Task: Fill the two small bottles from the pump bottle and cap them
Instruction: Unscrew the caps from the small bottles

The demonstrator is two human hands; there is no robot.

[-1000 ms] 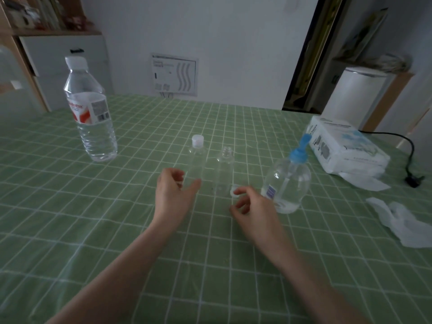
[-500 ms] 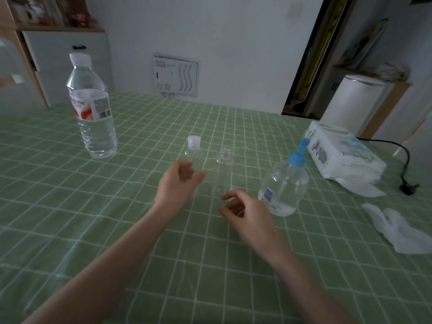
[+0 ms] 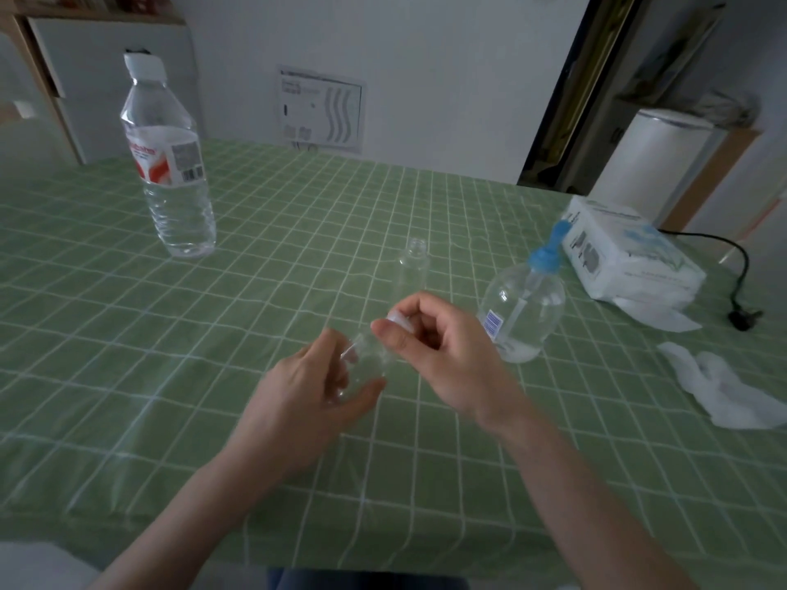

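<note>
Two small clear plastic bottles are in view. The first small clear bottle is held tilted at the centre of the frame, above the green checked surface. The left hand curls its fingers and thumb round the bottle's body, so its grip is closed on the bottle. The right hand pinches one white cap between thumb and forefinger at the bottle's upper end, a narrow grip holding only the cap. The fingers hide whether the cap sits on the neck or just off it.

The second small clear bottle stands upright and uncapped just above the hands in the frame, apart from them. One round clear pump bottle with a blue pump head stands right of centre, near the right hand.

One tall clear water bottle with a red-and-white label stands in the upper left. One white tissue pack lies in the upper right, with crumpled white tissues below it at the right edge. One black plug lies on its cable between them.
</note>
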